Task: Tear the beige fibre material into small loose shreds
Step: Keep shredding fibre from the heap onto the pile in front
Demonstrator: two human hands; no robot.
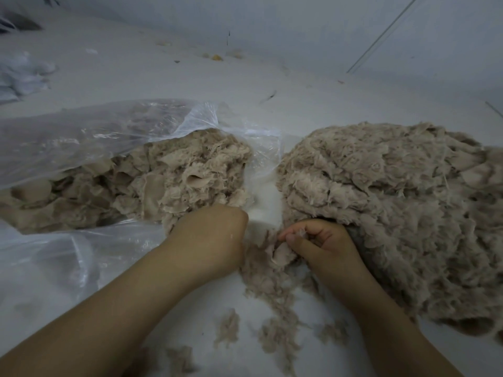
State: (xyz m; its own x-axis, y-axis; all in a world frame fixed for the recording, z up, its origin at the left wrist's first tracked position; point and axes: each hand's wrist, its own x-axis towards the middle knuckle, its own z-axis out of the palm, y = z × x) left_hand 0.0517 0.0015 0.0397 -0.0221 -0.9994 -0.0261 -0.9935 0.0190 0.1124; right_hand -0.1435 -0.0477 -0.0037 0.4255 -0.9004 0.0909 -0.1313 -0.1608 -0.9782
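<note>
A pale worktop ran back to a grey wall. From the head view, coarse beige fibre spilled from a clear plastic bag at left; a fluffier shredded heap lay right. The left hand reached into the bagged fibre, its grip hidden. The right hand pinched a tuft between the piles. Pulling small pinches apart would likely shred best.

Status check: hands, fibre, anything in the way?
Right hand pinches a fibre tuft; left hand fisted at the bagged fibre, fingers hidden. Shredded pile at right. Nothing blocking.
</note>
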